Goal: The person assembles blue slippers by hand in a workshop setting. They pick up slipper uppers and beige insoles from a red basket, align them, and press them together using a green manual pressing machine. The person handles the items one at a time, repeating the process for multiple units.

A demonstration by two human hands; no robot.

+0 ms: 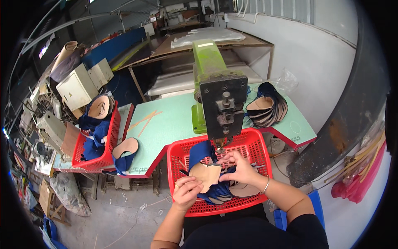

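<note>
My left hand (187,192) grips the tan-lined edge of a navy shoe upper (204,173), thumb on the inner face. My right hand (239,168) is closed on the other side of the same piece, thumb and fingers bent around its edge. The upper is held just below the needle area of a green sewing machine (211,62) with a black front plate. Beneath it, a red plastic basket (219,214) at my lap holds more navy and tan uppers (243,189). Exactly how the right fingertips meet the piece is hard to make out.
A stack of uppers (268,106) sits on the pale green table (166,110) at right. At left are a single upper (125,152), tan strips (145,121) and another red basket (112,135) of pieces. A dark pillar (344,120) stands at far right.
</note>
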